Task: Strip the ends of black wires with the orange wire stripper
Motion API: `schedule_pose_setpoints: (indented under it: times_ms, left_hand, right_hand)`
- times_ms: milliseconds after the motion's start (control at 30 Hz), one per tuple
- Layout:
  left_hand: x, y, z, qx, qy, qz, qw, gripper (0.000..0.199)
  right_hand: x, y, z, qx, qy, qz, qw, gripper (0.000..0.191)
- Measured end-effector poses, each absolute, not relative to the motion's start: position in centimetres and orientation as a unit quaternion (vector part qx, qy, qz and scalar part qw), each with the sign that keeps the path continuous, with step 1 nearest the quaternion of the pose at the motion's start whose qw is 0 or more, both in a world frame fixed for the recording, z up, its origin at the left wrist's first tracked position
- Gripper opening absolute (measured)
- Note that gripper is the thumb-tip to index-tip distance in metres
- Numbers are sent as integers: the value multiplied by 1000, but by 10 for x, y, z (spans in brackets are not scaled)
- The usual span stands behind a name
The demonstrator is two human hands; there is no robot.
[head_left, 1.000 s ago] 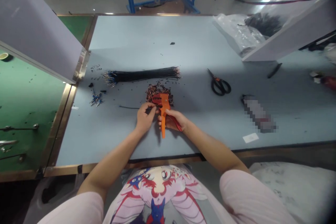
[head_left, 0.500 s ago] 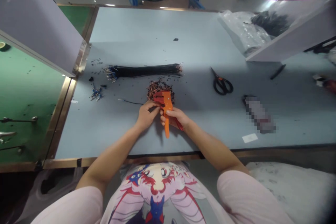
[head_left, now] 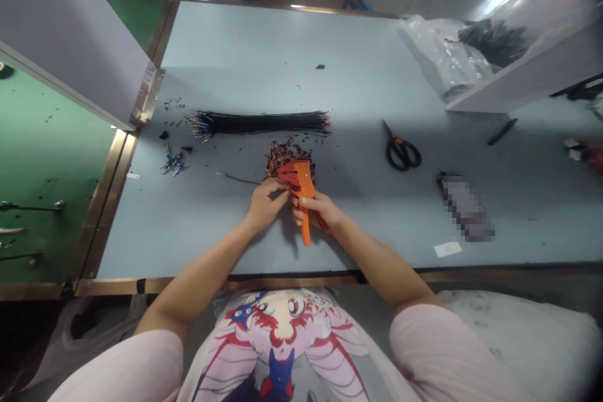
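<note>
An orange wire stripper (head_left: 301, 185) is gripped in the right hand (head_left: 315, 210), head at 12 o'clock, just above the table (head_left: 377, 213) near its front edge. A thin black wire (head_left: 240, 178), trailing toward 9 o'clock, is pinched by the left hand (head_left: 264, 201) at the tool's head. A heap of stripped scraps (head_left: 287, 154) lies directly beyond; the wire bundle (head_left: 259, 122) at 12 o'clock is judged largely processed, ends bared. Scissors (head_left: 400, 149) lie at 2 o'clock.
</note>
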State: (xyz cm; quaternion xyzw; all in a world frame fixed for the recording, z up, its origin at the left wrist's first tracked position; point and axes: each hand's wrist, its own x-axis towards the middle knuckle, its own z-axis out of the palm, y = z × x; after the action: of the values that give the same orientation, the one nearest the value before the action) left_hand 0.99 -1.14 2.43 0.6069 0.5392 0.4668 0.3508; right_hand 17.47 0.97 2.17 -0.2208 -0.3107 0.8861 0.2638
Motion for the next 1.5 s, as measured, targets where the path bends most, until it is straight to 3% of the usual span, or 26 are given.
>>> schedule_pose_setpoints:
  times_ms: [600,867,1067,1267,1500]
  left_hand:
    - [11,-13,22,587,543,472,372,8]
    - [8,-9,27,660,555,431,264,6]
    - [6,-6,24,668,563,407,268,10]
    - [-1,-4,21,641,594,409,262,16]
    - [-10,1,22,562,663,438,229,19]
  right_hand:
    - [172,8,19,-271,-380,844,265,32]
    - [172,9,19,-290,-368,837,282,31]
    - [174,17,24,-295,-333,844,300,36]
    - [188,27,18,-224,-254,913,226,38]
    - [185,22,18,-179,-245,925,229,29]
